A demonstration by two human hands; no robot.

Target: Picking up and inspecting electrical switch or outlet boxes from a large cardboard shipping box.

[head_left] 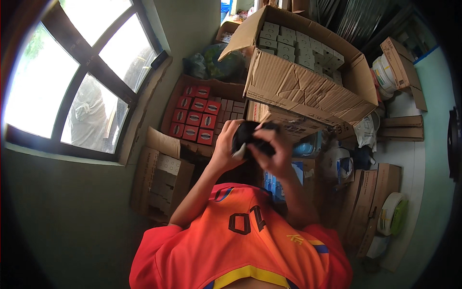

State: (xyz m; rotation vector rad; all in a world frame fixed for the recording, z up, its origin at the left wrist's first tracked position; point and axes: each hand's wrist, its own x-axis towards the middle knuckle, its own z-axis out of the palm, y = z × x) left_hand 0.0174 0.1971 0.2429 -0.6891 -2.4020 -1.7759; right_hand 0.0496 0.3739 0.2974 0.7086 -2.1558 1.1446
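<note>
A small black item (pixel 244 133) with a pale tab near its lower left is held up in front of the person's chest, in the middle of the view; I cannot make out what it is. My left hand (pixel 226 147) is closed on its left side. My right hand (pixel 274 151) is curled over its right side, thumb and fingers on it, slightly blurred. Just behind them is a cardboard box (pixel 288 123), partly hidden.
A large open carton (pixel 308 91) of white boxes is ahead. Red boxes (pixel 192 119) sit left of it. An open carton (pixel 144 183) stands lower left, beside a window (pixel 43 82). At right are cardboard boxes (pixel 365 207), bags (pixel 365 125) and white coils (pixel 387 214).
</note>
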